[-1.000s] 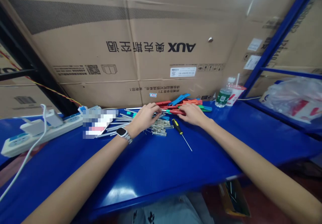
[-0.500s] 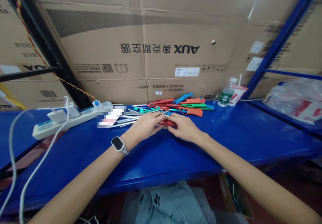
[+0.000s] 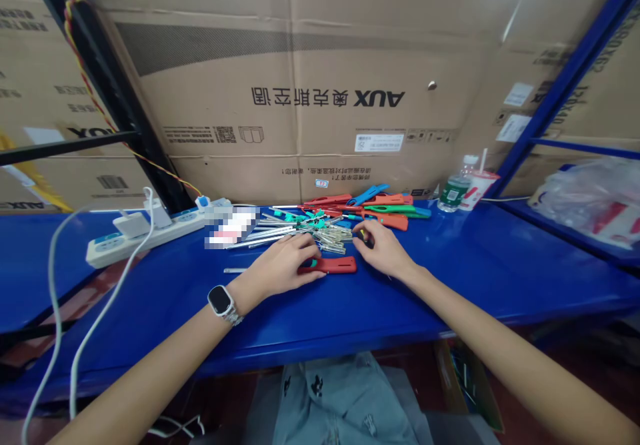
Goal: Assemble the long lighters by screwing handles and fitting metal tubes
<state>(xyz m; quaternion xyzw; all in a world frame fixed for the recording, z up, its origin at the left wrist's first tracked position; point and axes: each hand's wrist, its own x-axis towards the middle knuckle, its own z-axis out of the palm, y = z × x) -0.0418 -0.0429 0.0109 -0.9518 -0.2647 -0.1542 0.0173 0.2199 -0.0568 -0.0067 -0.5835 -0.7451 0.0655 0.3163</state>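
Observation:
My left hand (image 3: pixel 287 264), with a watch on its wrist, is closed around the trigger part of a red long-necked lighter (image 3: pixel 341 265). The lighter lies sideways near the table, its metal tube pointing left and its handle right. My right hand (image 3: pixel 384 250) is curled with fingers closed around a small black and yellow object, mostly hidden, so I cannot make out its kind. Between and behind the hands lies a heap of metal tubes (image 3: pixel 270 235) with green plastic pieces (image 3: pixel 315 218). Behind them are several coloured lighters, among them an orange lighter (image 3: pixel 393 220).
On the blue table (image 3: pixel 310 318), a white power strip (image 3: pixel 107 248) with plugs and cables is at left. A water bottle (image 3: pixel 453 192) and a cup with a straw (image 3: pixel 480 190) stand at back right. A large cardboard box (image 3: pixel 320 52) forms the back wall.
My hands have moved apart. The left has brought the red lighter nearer to me; the right has let go of it, shifted right and closed around the black and yellow object.

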